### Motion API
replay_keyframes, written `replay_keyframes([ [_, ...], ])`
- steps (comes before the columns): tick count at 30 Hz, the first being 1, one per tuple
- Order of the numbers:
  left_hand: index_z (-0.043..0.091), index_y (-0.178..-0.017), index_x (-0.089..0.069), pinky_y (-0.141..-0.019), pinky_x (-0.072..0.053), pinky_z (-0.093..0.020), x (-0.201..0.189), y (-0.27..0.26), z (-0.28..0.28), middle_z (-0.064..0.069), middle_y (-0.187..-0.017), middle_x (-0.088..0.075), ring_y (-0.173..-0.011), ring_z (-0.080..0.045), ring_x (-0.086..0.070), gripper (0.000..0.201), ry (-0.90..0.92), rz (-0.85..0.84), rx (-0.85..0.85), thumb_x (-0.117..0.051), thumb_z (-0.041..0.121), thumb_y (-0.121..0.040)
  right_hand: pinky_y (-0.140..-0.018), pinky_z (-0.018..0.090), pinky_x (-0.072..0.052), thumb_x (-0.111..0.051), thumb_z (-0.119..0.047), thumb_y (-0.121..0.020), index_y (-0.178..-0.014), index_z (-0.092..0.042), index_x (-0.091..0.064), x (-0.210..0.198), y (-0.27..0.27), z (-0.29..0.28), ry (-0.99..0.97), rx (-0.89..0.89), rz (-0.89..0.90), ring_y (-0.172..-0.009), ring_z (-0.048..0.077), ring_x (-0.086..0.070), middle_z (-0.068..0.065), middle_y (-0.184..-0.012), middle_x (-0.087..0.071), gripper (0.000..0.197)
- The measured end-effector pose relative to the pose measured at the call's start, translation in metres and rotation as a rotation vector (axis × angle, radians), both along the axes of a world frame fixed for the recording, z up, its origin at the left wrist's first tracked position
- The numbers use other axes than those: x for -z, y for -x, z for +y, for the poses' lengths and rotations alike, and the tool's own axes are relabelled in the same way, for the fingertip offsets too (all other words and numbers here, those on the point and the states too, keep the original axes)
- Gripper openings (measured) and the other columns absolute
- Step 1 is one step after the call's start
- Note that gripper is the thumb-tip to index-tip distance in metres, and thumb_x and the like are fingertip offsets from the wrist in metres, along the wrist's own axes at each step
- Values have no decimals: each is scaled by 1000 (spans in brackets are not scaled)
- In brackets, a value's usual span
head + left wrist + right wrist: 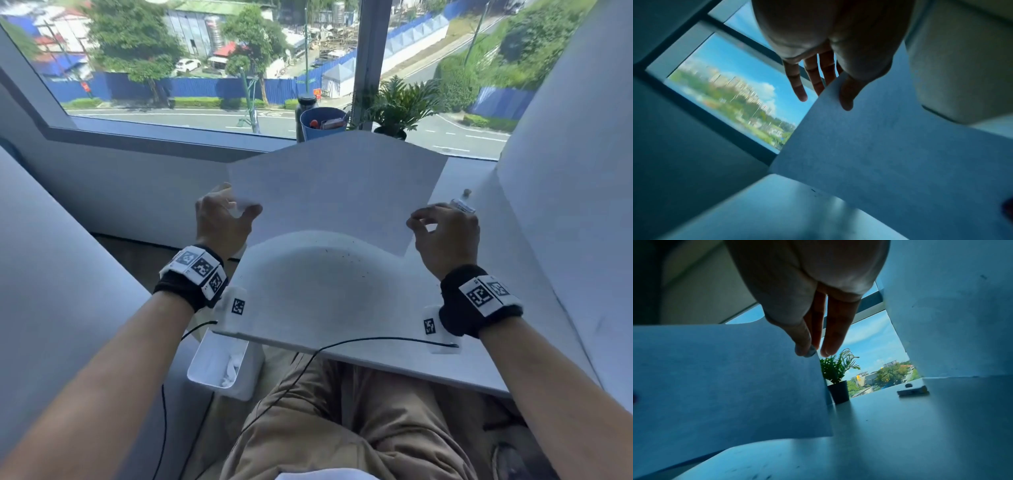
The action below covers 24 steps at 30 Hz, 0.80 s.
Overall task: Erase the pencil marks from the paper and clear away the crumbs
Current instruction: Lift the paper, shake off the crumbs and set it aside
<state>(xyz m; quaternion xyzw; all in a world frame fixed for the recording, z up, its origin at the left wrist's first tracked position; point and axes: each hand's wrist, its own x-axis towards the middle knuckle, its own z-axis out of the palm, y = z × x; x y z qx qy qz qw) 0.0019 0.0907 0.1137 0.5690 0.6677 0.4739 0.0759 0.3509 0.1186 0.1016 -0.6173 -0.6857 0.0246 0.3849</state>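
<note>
A white sheet of paper (335, 192) is held up off the white table (308, 294), bowed and tilted toward the window. My left hand (222, 216) pinches its left edge, thumb on one face and fingers behind, as the left wrist view shows on the paper (879, 146) under the left hand (828, 81). My right hand (442, 229) pinches the right edge; in the right wrist view the right hand (813, 337) nips the paper (725, 378) at its corner. Dark crumbs (346, 255) speckle the table below. A white eraser (462, 205) (912, 391) lies at the right.
A white bin (219, 366) holding crumpled tissue stands below the table's left front corner. A blue cup (322, 125), a dark bottle (306, 102) and a potted plant (400, 106) stand by the window. White boards wall in both sides. A small grey lump (466, 192) lies beside the eraser.
</note>
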Motion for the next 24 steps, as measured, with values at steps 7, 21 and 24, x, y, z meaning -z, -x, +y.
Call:
replay_keyframes([
  [7, -3, -52, -58, -56, -39, -28, -17, -5, 2, -5, -64, -55, -56, -20, -46, 45, 22, 15, -72, -85, 26, -74, -79, 22, -38, -67, -22, -88, -92, -18, -77, -19, -2, 11, -23, 42, -61, -83, 19, -68, -2, -100, -75, 12],
  [21, 11, -97, -60, -68, -60, -42, -13, -8, 14, -12, -91, -70, -76, -23, -71, 2, 261, -401, 144, -61, 11, -96, -98, 28, -46, -73, -28, -77, -83, -21, -79, -37, -10, 25, 102, 11, 337, -104, 14, -63, 1, -105, -72, 11],
  [24, 11, -96, -61, -65, -60, -33, -5, -25, 9, -7, -96, -70, -83, -24, -70, 14, 297, -681, 182, -51, 1, -99, -105, 44, -45, -80, -35, -71, -84, -23, -79, -26, -6, 16, 265, 40, 629, -118, 21, -59, -10, -104, -66, 17],
])
